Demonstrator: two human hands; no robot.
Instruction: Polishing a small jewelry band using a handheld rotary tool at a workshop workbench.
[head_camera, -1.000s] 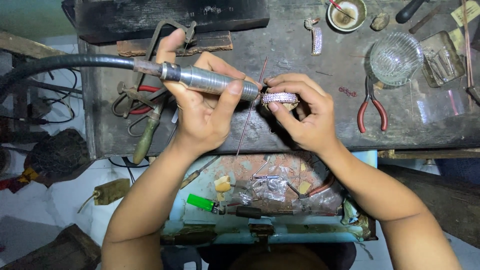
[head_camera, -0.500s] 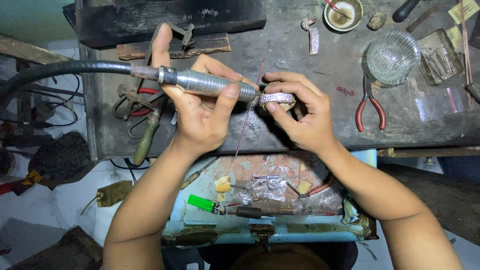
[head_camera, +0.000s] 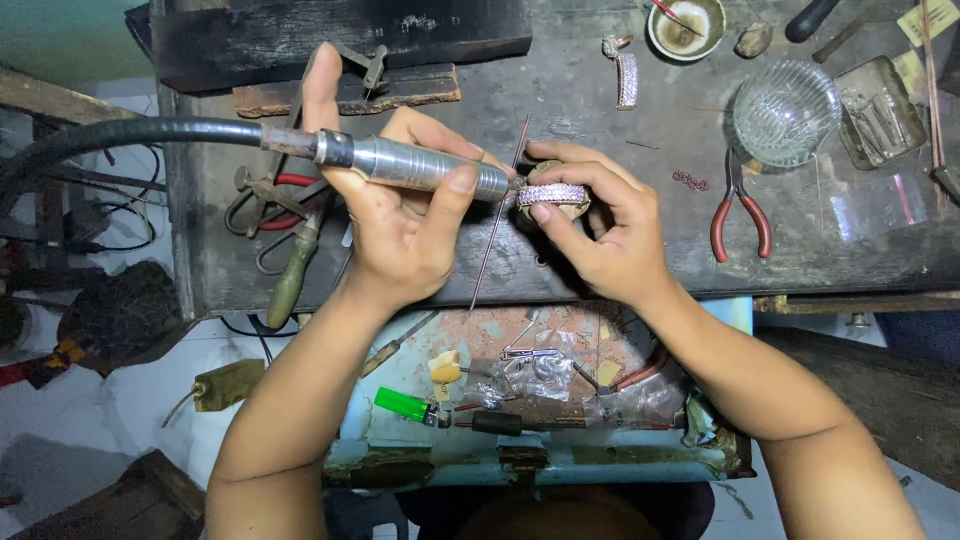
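**Ring at the tool tip, both hands busy**

Nearest us, we see the open drawer (head_camera: 400, 455), littered with bits: a green lighter (head_camera: 405, 404), a yellow lump (head_camera: 444, 365) and crumpled clear bags (head_camera: 540, 380).

Just above its edge come our hands. Our left hand (head_camera: 395, 215) is wrapped around the handpiece (head_camera: 425, 167), a ribbed metal barrel, thumb pressed on its near side and index finger stretched up along the black hose (head_camera: 130, 135) that runs off to the left. Our right hand (head_camera: 600, 225) pinches the ring (head_camera: 552, 194), a stone-set band, between thumb and fingertips. The ring sits at the middle of the counter (head_camera: 600, 100), right against the tip of the handpiece; we can't make out the bit itself. A thin rod (head_camera: 497, 220) slants down between the two hands.

Further out on the counter, red pliers (head_camera: 738, 210) lie right of the ring, with a ribbed glass dish (head_camera: 785, 112) beyond them. A sparkling strip (head_camera: 627, 78) lies near the far edge, beside a small bowl (head_camera: 686, 25). On the left, tools with red and green handles (head_camera: 290, 215) hang over the edge.
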